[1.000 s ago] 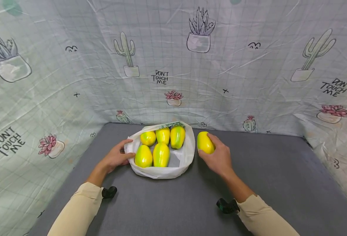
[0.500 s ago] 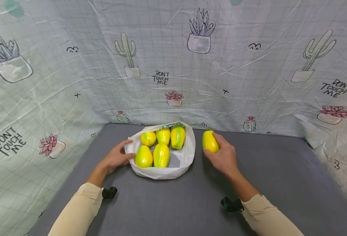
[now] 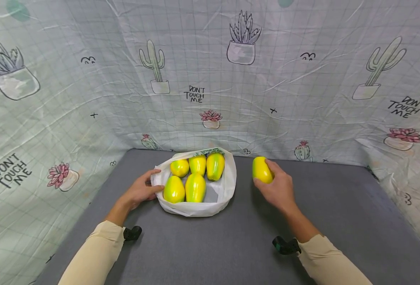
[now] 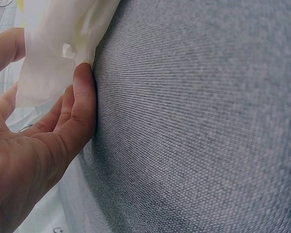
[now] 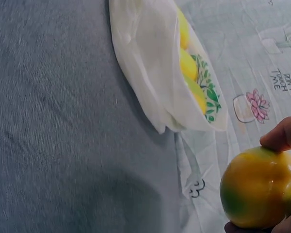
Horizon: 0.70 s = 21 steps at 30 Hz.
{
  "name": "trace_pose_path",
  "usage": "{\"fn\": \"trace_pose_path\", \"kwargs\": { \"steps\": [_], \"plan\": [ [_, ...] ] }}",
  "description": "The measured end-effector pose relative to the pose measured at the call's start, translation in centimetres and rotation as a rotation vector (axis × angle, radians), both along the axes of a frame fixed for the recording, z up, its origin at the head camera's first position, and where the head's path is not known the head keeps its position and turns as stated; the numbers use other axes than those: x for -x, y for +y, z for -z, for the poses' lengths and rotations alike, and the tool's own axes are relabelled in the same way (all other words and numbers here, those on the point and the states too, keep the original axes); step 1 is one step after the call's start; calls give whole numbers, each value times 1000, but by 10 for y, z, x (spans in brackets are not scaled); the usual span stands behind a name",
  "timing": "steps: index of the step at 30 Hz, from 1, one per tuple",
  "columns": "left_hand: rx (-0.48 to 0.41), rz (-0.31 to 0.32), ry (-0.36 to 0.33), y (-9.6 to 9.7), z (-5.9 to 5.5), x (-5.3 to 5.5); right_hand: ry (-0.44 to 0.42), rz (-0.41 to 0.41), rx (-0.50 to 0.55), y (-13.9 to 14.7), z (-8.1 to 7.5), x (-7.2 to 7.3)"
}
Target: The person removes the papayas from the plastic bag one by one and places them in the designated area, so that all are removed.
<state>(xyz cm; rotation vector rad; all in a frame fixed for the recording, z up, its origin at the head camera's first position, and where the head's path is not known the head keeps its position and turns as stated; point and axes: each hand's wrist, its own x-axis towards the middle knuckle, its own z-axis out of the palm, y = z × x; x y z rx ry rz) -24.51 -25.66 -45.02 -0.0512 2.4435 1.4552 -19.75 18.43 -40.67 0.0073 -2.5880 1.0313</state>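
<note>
In the head view my left hand [image 3: 140, 189] holds the left side of a white plastic bag [image 3: 195, 209]. In the left wrist view the bag [image 4: 53, 68] passes between the digits, which hide behind its film in part. Several glossy yellow-green mangoes [image 3: 195, 188] lie inside the wide bag mouth. To the right of the bag, my right hand [image 3: 278, 188] grips another mango [image 3: 261, 170] between thumb and fingers. The right wrist view has this mango [image 5: 257, 187] close up, yellow-orange with a green patch. A gap separates it from the bag.
A dark grey cloth surface [image 3: 195, 249] spreads beneath the bag and both hands. Behind and at the sides hangs a pale curtain [image 3: 267, 87] printed with cacti and lettering. Each wrist carries a black camera [image 3: 285, 245].
My right hand has moved to the right with its mango, further from the bag. The left hand, the bag and the mangoes in it stay in place.
</note>
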Motion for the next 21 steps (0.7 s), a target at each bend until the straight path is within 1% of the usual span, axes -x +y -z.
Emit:
{"fn": "trace_pose_path", "kwargs": {
  "steps": [4,11,17,21],
  "plan": [
    [-4,2,1,1,-1,-1,19,4,-12,6,-2,-1],
    [-12,2,4,2,-1,-2,-12,8,-21,17,-3,0],
    [12,-10,-7,2,-1,-1,-25,13,-37,27,-4,0],
    [12,-13,-14,3,-1,0,-34,18,-45,34,-4,1]
  ]
}}
